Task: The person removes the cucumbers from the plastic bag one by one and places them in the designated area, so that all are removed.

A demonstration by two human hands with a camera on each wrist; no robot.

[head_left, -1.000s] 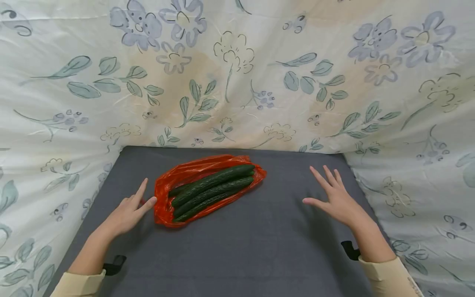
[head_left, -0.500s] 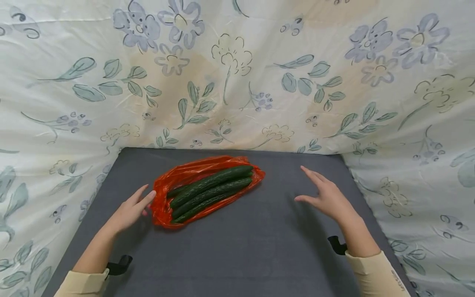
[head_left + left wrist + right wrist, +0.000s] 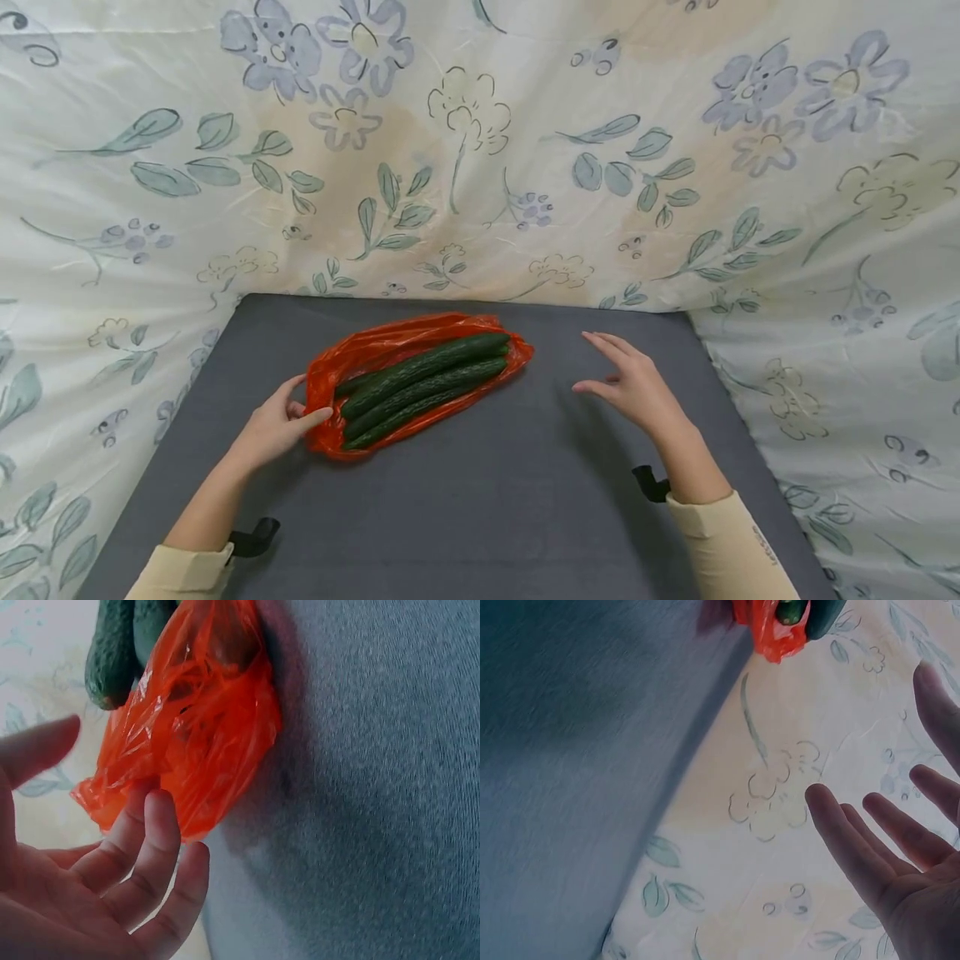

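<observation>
Several dark green cucumbers (image 3: 423, 375) lie side by side in a red plastic bag (image 3: 397, 334), its top side open, on the grey table. At the bag's left end is my left hand (image 3: 272, 427), thumb above the bag's edge and fingers at its side. In the left wrist view the fingertips (image 3: 160, 808) touch the crumpled bag end (image 3: 202, 742), while the thumb (image 3: 45, 750) stands well apart from them. Right of the bag, my right hand (image 3: 636, 385) hovers over the table with fingers extended and thumb apart, holding nothing.
A dark grey cloth surface (image 3: 480, 517) covers the table. Floral fabric (image 3: 480, 167) hangs behind the table's back edge and along both sides. Each wrist wears a black mount, such as the right one (image 3: 651, 485).
My left hand has moved right onto the bag's left end, its thumb now over the edge. My right hand has moved left toward the bag. The bag and cucumbers stay in place.
</observation>
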